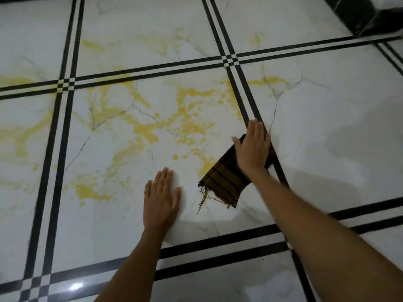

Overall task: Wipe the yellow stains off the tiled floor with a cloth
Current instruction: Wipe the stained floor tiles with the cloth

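The striped, fringed cloth (224, 182) lies flat at the right edge of the middle tile, its far end reaching the black double line (238, 94). The right hand (253, 149) presses on it, fingers straight and close together. Yellow stains (192, 127) spread from just beside the cloth towards the tile's left edge and beyond. The left hand (161, 201) rests flat on the tiled floor (327, 138), bracing. Wiping looks barely begun; next comes a firm sweep leftwards, I'd judge.
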